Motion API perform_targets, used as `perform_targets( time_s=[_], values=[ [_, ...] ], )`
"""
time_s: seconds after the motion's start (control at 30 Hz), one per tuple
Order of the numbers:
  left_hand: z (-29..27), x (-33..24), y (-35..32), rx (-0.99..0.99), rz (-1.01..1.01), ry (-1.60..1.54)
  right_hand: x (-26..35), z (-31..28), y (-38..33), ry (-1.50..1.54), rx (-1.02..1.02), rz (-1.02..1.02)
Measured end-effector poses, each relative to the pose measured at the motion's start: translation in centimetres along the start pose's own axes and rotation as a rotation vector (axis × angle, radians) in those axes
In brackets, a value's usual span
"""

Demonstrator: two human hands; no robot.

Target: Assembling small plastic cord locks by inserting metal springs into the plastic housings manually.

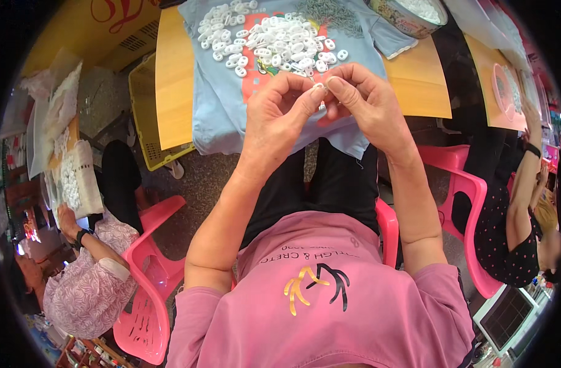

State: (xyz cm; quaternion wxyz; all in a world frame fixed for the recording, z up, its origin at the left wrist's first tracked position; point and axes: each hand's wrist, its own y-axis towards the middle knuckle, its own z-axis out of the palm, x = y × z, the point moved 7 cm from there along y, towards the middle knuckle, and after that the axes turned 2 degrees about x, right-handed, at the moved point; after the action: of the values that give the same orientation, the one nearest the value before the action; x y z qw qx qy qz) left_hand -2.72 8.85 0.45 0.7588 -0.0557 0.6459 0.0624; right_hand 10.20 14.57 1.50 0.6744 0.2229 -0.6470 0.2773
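My left hand (279, 116) and my right hand (369, 104) meet over the near part of a blue cloth (222, 126), thumbs and forefingers closed in a pinch. Between the fingertips a small white plastic piece (322, 106) shows in part; the fingers cover most of it. Just beyond the hands lies a heap of white oval plastic pieces with two holes (286, 40). More of these oval pieces spread to the left. A pile of thin grey metal parts (335, 17) lies at the far right of the heap, too small to make out singly.
The cloth covers a wooden table (421, 86). A round tub (415, 15) of white pieces stands at the far right. A yellow crate (146, 122) is left of the table. Co-workers sit on pink chairs (148, 306) at both sides, near other worktables.
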Motion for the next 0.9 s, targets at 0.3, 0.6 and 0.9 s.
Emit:
perform_targets(
  time_s=[0.3,0.6,0.9],
  values=[
    [0.4,0.3,-0.3,-0.01,-0.021,-0.136,-0.1,-0.5,-0.6,0.018,-0.081,-0.056],
    [0.5,0.2,-0.5,0.013,-0.047,-0.083,2.4,-0.8,-0.5,-0.199,-0.006,-0.173],
    [0.9,-0.7,-0.8,0.024,-0.044,-0.144,0.5,-0.8,0.0,-0.003,-0.049,-0.086]
  ],
)
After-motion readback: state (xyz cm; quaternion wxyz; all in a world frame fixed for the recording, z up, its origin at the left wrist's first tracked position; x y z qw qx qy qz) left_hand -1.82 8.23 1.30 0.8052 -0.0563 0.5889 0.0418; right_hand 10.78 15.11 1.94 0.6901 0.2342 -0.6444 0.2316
